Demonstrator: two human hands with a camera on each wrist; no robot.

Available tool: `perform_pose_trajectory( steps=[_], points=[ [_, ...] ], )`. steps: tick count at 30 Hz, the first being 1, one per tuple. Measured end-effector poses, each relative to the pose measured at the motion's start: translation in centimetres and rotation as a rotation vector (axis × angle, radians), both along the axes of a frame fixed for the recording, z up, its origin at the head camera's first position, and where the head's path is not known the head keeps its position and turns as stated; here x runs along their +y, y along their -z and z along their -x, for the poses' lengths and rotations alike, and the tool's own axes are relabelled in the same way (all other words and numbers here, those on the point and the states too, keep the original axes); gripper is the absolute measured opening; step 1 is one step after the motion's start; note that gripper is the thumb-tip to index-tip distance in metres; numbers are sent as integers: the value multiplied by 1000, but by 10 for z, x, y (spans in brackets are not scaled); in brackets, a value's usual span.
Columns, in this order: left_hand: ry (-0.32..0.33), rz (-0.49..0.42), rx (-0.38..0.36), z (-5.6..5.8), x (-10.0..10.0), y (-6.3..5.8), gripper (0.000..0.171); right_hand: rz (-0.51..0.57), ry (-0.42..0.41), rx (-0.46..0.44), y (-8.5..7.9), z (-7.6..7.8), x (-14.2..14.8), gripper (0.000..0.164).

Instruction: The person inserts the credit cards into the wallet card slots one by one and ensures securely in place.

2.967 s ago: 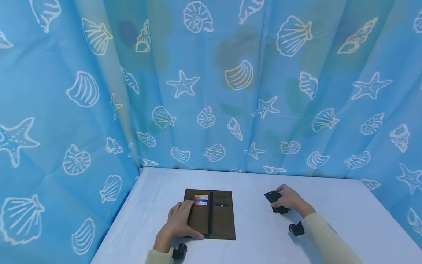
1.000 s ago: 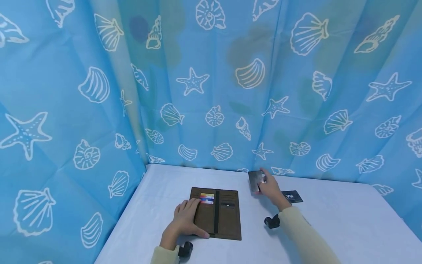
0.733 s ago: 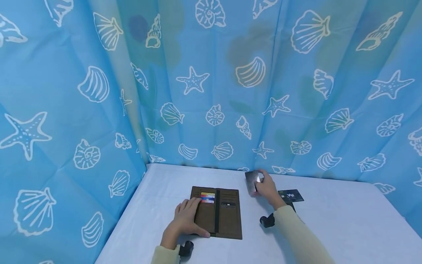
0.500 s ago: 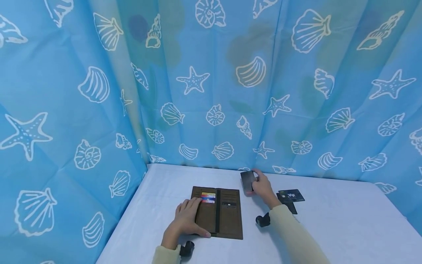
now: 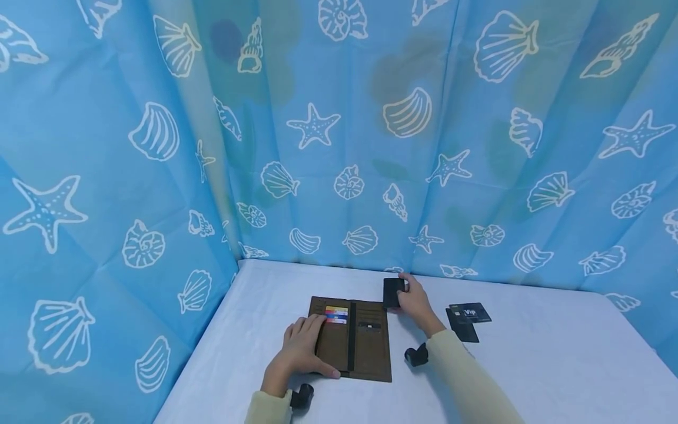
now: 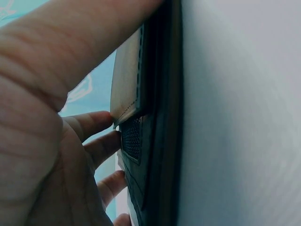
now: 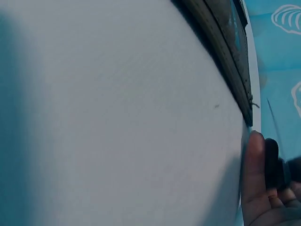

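A brown long wallet (image 5: 372, 353) lies unfolded on the white table, with colourful cards (image 5: 336, 315) in its left pocket and a dark card (image 5: 369, 325) in a right slot. My left hand (image 5: 299, 350) rests on the wallet's left side, fingertips on the left panel and thumb at the bottom edge. The left wrist view shows its fingers (image 6: 101, 125) touching the wallet's side (image 6: 136, 155). Just beyond the wallet's upper right corner, my right hand (image 5: 415, 300) pinches a black card (image 5: 391, 291). In the right wrist view, that hand's thumb (image 7: 255, 165) shows beside the wallet's corner (image 7: 235, 84).
To the right on the white table (image 5: 535, 353) lie a black Vip card (image 5: 477, 312) and another black card (image 5: 466, 333), partly overlapping. A blue curtain (image 5: 349, 135) with white shell and starfish prints stands along the back and left.
My right hand has moved left from the black cards to the wallet's upper right corner, carrying one card that now faces black. Two cards are left behind. The left hand stays on the wallet.
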State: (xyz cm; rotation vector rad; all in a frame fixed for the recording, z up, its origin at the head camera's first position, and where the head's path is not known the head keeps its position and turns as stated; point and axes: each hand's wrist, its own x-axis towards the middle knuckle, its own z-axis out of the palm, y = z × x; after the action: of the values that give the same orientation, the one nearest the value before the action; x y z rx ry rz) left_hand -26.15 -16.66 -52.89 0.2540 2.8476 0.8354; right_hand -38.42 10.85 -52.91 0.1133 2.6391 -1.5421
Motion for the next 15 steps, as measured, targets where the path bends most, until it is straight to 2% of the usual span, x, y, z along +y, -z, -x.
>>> perform_pose_trajectory(
  steps=[6, 15],
  points=[
    [-11, -8, 0, 0, 1, 0, 118, 66, -6, 27, 2, 2, 4, 55],
    [0, 1, 7, -1, 0, 1, 118, 24, -78, 48, -2, -1, 0, 57]
  ],
)
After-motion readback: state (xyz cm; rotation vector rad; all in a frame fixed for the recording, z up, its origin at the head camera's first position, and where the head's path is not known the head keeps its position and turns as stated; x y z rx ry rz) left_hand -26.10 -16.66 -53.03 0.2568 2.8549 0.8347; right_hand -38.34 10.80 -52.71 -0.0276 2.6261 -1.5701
